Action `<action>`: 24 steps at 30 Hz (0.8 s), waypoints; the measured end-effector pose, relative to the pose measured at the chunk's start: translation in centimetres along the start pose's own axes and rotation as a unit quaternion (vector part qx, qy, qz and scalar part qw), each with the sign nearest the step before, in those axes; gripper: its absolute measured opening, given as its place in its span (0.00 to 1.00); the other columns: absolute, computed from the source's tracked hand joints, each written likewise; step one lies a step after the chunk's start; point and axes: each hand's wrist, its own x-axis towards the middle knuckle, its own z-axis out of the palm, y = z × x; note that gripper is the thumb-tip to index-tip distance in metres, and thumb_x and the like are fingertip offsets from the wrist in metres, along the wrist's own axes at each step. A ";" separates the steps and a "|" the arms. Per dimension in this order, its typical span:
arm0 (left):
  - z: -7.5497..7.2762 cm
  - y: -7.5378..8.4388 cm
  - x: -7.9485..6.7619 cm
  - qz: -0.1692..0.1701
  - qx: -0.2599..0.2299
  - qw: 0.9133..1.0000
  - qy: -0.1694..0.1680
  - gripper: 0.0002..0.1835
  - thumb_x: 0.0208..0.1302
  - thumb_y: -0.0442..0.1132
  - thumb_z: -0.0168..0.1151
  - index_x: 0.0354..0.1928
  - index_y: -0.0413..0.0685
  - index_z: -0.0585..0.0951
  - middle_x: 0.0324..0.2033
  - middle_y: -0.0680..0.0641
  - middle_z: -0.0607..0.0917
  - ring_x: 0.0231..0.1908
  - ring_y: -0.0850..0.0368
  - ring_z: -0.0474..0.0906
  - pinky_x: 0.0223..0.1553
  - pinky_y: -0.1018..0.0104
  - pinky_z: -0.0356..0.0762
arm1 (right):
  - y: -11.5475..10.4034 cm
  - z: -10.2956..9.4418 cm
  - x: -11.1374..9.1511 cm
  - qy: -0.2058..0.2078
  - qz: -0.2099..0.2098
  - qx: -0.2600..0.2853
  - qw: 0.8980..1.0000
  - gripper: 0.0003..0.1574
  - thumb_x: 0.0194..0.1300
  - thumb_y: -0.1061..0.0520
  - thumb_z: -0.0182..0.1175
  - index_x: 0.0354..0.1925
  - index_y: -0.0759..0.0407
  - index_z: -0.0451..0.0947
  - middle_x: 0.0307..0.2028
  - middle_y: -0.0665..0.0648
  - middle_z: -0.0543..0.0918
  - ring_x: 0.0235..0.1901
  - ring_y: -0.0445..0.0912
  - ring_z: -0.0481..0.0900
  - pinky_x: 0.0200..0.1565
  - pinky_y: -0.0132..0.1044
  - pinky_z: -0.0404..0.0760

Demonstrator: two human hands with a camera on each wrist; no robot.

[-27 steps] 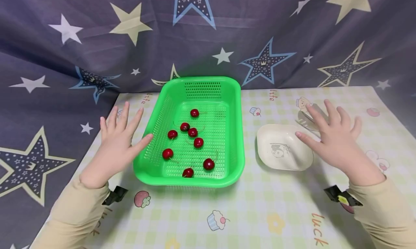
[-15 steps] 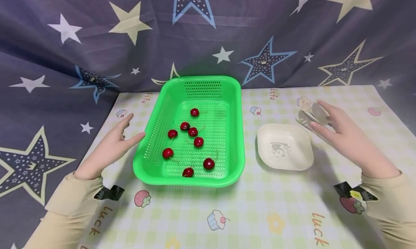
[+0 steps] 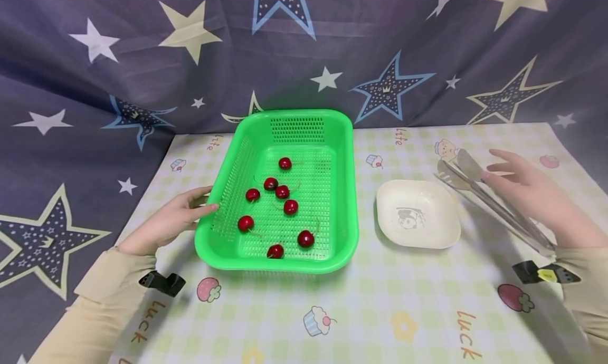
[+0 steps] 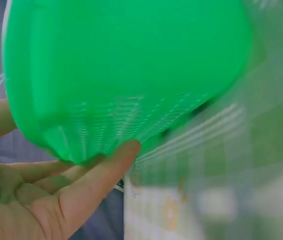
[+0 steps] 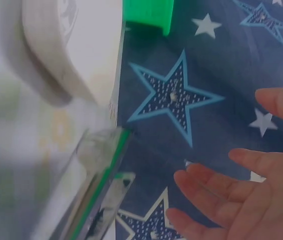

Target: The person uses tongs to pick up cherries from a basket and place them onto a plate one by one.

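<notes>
My left hand (image 3: 172,219) is at the left side of a green perforated basket (image 3: 349,195), thumb at the rim and fingers outside below it. In the left wrist view its fingers stretch out along the basket's outer wall. Several red cherries (image 3: 291,207) with stems lie on the basket floor. At the right, my right hand (image 3: 534,195) is over metal tongs (image 3: 499,208), one end slotted and the other solid. The right wrist view has its fingers spread and holding nothing, apart from the tongs (image 5: 94,190).
A small cream dish (image 3: 418,213) with a panda print stands between basket and tongs. Beneath everything is a checked tablecloth (image 3: 361,311). A dark star-patterned curtain (image 3: 328,53) hangs right behind the basket and along the left.
The left hand has lowered and come to the basket's left rim. The right hand has moved right and down, away from the dish, to beside the tongs, which now show more fully.
</notes>
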 end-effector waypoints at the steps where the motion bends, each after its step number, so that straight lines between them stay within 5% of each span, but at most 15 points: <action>1: 0.0 -0.1 0.1 0.000 -0.016 1.000 -0.004 0.36 0.73 0.41 0.48 0.73 0.33 0.44 0.65 0.26 0.59 0.49 0.62 0.76 0.46 0.65 0.80 | 0.3 -0.1 0.1 0.002 -0.004 -0.003 1.000 0.42 0.74 0.47 0.44 0.74 0.65 0.39 0.60 0.83 0.61 0.56 0.78 0.61 0.50 0.70 0.63; 4: 0.0 -0.4 0.2 0.004 -0.058 0.998 -0.015 0.35 0.73 0.38 0.47 0.73 0.34 0.43 0.66 0.25 0.58 0.43 0.73 0.76 0.43 0.68 0.81 | 0.9 -0.6 0.5 -0.001 0.000 -0.008 1.000 0.42 0.74 0.48 0.43 0.73 0.67 0.39 0.59 0.83 0.62 0.55 0.79 0.61 0.50 0.70 0.63; 8: 0.1 -0.6 0.3 0.011 -0.085 0.996 -0.023 0.34 0.73 0.35 0.46 0.73 0.35 0.42 0.65 0.24 0.57 0.42 0.71 0.78 0.42 0.66 0.82 | 1.8 -1.4 0.9 -0.024 0.022 -0.027 0.999 0.45 0.74 0.44 0.42 0.73 0.66 0.35 0.60 0.84 0.60 0.57 0.78 0.59 0.50 0.71 0.61; 24: 0.4 -0.3 0.4 -0.001 -0.075 0.997 -0.017 0.34 0.73 0.33 0.45 0.73 0.36 0.42 0.66 0.25 0.58 0.41 0.69 0.79 0.42 0.65 0.83 | 3.3 -3.8 2.4 -0.089 0.054 -0.133 0.986 0.57 0.69 0.34 0.47 0.73 0.67 0.30 0.61 0.83 0.56 0.57 0.77 0.59 0.50 0.71 0.64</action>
